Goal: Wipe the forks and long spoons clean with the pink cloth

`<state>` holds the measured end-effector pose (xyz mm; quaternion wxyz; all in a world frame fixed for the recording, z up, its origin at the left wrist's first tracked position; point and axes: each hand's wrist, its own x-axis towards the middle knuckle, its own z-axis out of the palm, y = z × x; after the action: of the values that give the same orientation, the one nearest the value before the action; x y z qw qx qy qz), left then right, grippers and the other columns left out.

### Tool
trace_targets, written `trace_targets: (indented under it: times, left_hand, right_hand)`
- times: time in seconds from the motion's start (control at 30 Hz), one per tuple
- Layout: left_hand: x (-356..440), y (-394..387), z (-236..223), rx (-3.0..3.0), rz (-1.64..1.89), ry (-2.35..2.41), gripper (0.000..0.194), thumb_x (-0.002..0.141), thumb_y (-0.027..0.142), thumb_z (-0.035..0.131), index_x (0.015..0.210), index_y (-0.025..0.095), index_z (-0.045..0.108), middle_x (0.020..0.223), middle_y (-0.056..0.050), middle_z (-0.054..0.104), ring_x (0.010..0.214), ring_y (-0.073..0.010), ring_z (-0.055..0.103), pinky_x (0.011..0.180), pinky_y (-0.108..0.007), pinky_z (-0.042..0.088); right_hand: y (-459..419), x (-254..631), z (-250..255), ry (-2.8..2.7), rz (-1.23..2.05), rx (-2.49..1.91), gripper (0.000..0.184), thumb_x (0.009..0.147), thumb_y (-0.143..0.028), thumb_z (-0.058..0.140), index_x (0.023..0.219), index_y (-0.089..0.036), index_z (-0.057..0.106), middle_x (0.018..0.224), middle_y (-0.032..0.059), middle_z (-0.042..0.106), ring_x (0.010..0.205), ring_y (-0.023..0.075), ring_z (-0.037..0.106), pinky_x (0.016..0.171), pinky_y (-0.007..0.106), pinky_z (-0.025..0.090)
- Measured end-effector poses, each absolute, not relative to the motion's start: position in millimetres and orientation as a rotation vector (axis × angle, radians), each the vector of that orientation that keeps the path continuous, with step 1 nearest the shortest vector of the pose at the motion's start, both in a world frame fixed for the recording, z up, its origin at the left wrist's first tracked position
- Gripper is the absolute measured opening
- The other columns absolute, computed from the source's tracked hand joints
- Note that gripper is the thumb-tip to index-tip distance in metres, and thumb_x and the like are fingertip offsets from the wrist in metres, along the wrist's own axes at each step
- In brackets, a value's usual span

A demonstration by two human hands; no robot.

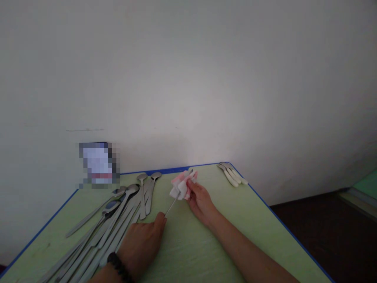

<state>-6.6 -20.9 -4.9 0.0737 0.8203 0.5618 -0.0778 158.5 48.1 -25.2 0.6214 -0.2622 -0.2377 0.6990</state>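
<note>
My left hand [144, 239], with a dark beaded bracelet at its wrist, is closed on the handle of a thin metal utensil [171, 207]. The utensil slants up and to the right over the table. A pink and white cloth [179, 184] is folded around its far part, pinched by my right hand [202, 202]. A bit of the tip sticks out above the cloth, but its shape is too covered to tell the kind. To the left of my left hand lie several long-handled metal spoons [129, 191] and other metal cutlery, partly overlapping, their handles toward me.
The light green table [188, 251] has a blue edge and stands against a pale wall [188, 78]. A few forks with cream handles [232, 177] lie at the far right corner. A blurred-out phone-like device [97, 162] leans at the far left. Dark floor [312, 224] shows on the right.
</note>
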Motion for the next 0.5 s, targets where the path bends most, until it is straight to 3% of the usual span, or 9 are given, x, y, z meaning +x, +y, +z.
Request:
trace_targets:
  times: [0.5]
  left_hand:
    - [-3.3, -23.1, -3.2, 2.445, -0.113, 1.672, 0.035, 0.095, 0.025, 0.019, 0.107, 0.016, 0.051, 0.070, -0.008, 0.070, 0.066, -0.0269, 0.068, 0.058, -0.033, 0.046]
  right_hand:
    - [41.8, 151.9, -22.5, -0.632, 1.604, -0.661, 0.021, 0.060, -0.032, 0.074, 0.065, -0.013, 0.065, 0.056, -0.0018, 0.061, 0.057, 0.0089, 0.053, 0.058, 0.020, 0.041]
